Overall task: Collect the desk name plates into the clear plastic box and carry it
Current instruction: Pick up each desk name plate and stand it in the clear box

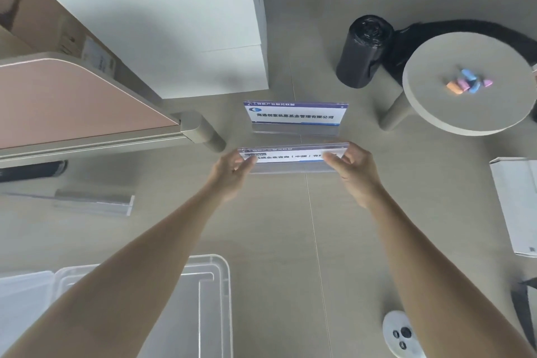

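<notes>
Head view, looking down on a pale matte floor [290,241] with thin straight seams. Name plates, three counted, all clear glossy acrylic. Item one, the held name plate [290,158]: a long low strip at mid-floor, with a white insert carrying a blue top band and one row of dark Chinese characters partly covered by fingers. The left hand [232,167] pinches its left end and the right hand [353,167] its right end, both grips narrow, thumb against fingers. Whether its base touches the floor cannot be told. Item two, the standing name plate [295,116]: just beyond the first, upright on a clear foot, with a white card, a blue logo and a row of characters ending 有限公司. Item three, the lying plate [96,200]: flat on the floor well to the left, no writing legible. Clear plastic box [223,285], one: rectangular with rounded corners and a stepped rim, near left under the left forearm, with a flat translucent panel [26,299] touching its left side. Also present: one white smooth-sided cabinet [174,23], far; one desk [72,102] with a pink panel and rounded beige frame, left; one glossy black roll of bags [363,52], far right; one round grey stool [470,113] bearing small pastel pieces [465,84] in orange, pink, blue and purple; one white carton [517,206], right edge.
</notes>
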Available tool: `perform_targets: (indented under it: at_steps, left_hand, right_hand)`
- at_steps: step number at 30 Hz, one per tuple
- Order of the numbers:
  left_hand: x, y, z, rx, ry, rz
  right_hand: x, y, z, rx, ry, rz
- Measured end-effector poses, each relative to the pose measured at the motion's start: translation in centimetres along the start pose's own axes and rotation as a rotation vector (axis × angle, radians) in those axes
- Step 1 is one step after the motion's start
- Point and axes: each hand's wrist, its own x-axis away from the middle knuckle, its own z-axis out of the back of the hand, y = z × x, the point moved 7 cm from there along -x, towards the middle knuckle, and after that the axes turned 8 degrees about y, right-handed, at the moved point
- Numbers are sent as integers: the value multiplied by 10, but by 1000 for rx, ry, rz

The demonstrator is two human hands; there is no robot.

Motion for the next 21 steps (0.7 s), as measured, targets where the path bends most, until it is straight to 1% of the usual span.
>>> perform_targets:
  at_steps: [4, 7, 12, 15, 18, 21]
  left_hand:
    - [9, 14, 5, 27, -19, -90]
    - [22, 24, 14, 64, 24, -109]
    - [50, 43, 42, 332, 82, -108]
    - [67, 57, 75, 373, 204, -135]
    - [95, 73, 117, 340, 360, -214]
    - [126, 71, 156, 350, 422, -269]
  right_hand:
    - [10, -13, -1, -106, -11, 22]
    - [22, -24, -2, -206, -24, 18]
    - [56, -54, -9, -249, 16, 14]
    - [81, -78, -19, -261, 42, 7]
    - [109, -106, -30, -298, 55, 8]
    - [142, -133, -45, -362, 30, 11]
